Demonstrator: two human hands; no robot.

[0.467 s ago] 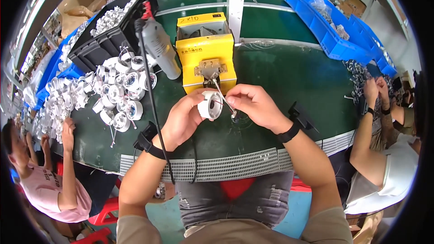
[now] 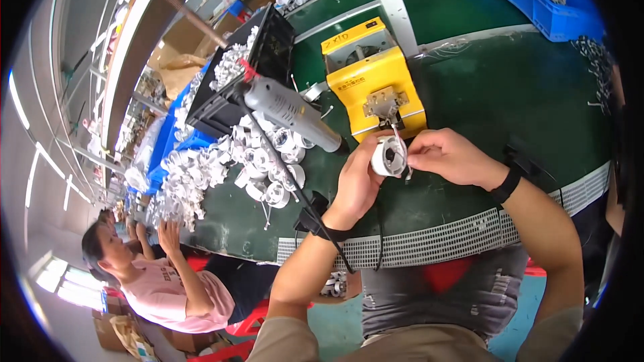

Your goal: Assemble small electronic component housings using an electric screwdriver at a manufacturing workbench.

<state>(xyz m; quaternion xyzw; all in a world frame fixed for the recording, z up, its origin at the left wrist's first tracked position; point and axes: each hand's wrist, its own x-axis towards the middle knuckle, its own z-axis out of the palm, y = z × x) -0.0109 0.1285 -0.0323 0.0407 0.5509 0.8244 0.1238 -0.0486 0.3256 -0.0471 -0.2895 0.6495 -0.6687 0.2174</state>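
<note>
My left hand (image 2: 359,184) is closed round a white round housing (image 2: 381,161), its hollow side turned to the right, with dark parts inside. Beside the housing's right rim, my right hand (image 2: 448,157) has thumb and forefinger pinched together; what lies between them is too small to make out. A thin pale strip (image 2: 397,133) runs down from the yellow machine's metal front to the housing. A small dark piece (image 2: 408,173) hangs just below the right fingertips. The yellow machine (image 2: 365,87) stands right beyond both hands.
A grey electric screwdriver (image 2: 288,112) hangs on a black cable left of the machine. White housings (image 2: 258,161) are heaped at left, before a black crate (image 2: 272,43). A blue bin (image 2: 543,10) is far right. A co-worker in pink (image 2: 178,295) sits left.
The view has swung left and tilted, so the bench appears shifted right. My left hand keeps the housing; my right fingers stay pinched beside it.
</note>
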